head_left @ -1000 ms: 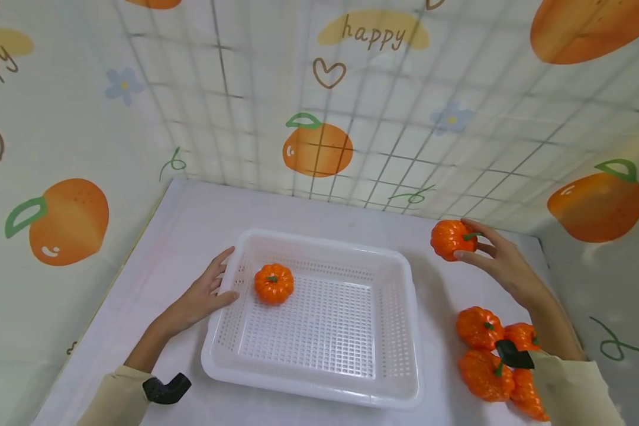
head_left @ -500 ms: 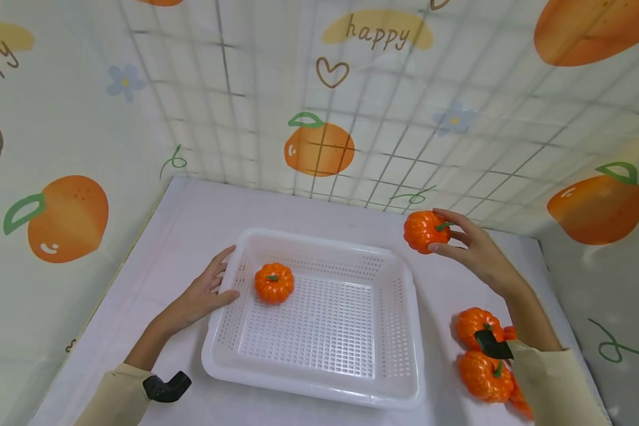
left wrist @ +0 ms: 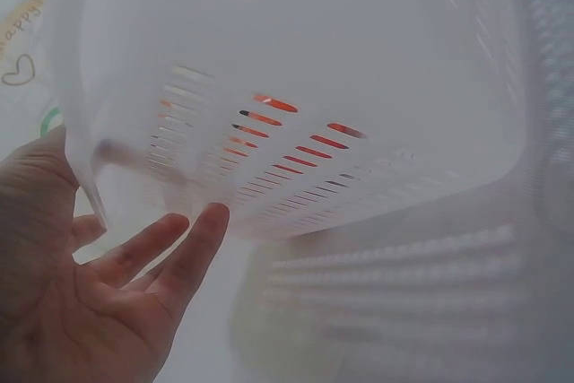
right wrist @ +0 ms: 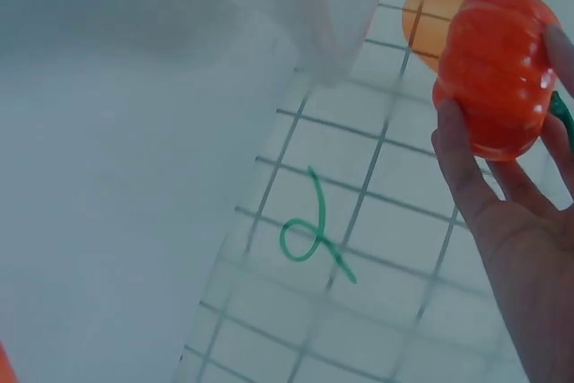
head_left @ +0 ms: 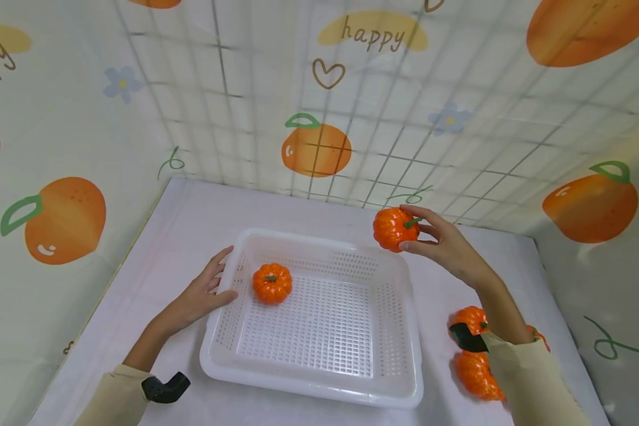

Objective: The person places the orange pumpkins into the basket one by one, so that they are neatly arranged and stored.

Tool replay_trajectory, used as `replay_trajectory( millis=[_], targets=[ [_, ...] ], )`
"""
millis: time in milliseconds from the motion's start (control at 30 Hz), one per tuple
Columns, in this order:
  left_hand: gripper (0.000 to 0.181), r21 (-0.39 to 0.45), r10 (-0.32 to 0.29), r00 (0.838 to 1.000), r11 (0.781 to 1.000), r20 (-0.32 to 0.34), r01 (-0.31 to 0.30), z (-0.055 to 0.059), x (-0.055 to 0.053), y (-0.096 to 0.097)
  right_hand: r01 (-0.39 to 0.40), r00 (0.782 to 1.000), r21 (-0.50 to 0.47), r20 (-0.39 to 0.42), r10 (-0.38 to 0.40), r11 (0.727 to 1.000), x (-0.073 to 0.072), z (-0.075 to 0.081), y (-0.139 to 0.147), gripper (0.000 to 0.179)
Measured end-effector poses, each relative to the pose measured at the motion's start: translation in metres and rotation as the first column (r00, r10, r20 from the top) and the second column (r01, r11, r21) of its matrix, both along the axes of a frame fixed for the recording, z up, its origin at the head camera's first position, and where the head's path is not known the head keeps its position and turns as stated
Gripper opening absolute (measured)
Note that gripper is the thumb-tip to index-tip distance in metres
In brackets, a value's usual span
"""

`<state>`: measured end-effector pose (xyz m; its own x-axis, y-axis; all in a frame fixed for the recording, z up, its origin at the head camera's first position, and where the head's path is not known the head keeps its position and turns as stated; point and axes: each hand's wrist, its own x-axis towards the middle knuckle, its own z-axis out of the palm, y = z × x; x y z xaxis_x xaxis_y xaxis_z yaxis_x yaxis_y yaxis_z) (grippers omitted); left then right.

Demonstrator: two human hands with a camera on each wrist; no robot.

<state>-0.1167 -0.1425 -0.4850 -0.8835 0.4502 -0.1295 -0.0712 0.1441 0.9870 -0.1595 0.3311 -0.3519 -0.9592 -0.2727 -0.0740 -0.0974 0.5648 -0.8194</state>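
Note:
My right hand (head_left: 442, 244) pinches a small orange pumpkin (head_left: 393, 229) with a green stem. It is held up near the far right corner of a white plastic basket (head_left: 319, 387). In the right wrist view, the thumb and fingers are spread around the pumpkin (right wrist: 498, 69). At the basket's left side, my left hand (head_left: 197, 299) grips the rim, thumb over it and fingers outside. The left wrist view shows those fingers (left wrist: 193, 248) against the slotted wall. Inside the basket, toward its left, sits another pumpkin (head_left: 272, 284).
More orange pumpkins (head_left: 476, 376) lie right of the basket, partly hidden by the right forearm and sleeve. A patterned curtain with a grid (head_left: 373, 118) stands behind the white table (head_left: 191, 204). Black straps (head_left: 166, 388) show at both wrists.
My right hand has moved left with the pumpkin, from over the table's right side to the basket's far right corner. The left hand and the basket have stayed in place.

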Motion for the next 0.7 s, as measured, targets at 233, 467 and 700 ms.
replay_trajectory(
  millis=[233, 467, 700],
  targets=[
    [0.088, -0.007, 0.005, 1.000, 1.000, 0.000, -0.005, 0.001, 0.000, -0.001, -0.039, 0.999, -0.014, 0.002, 0.039, 0.999, -0.004, 0.000, -0.021, 0.068],
    [0.088, -0.019, 0.002, 1.000, 1.000, -0.015, -0.003, -0.001, -0.001, -0.002, -0.111, 0.994, -0.053, 0.017, 0.112, 0.992, -0.006, -0.004, -0.046, 0.067],
    [0.087, -0.014, -0.001, 1.000, 1.000, -0.016, 0.001, -0.003, -0.002, -0.003, -0.199, 0.978, -0.125, 0.032, 0.204, 0.972, -0.009, -0.011, -0.068, 0.066]
  ],
)
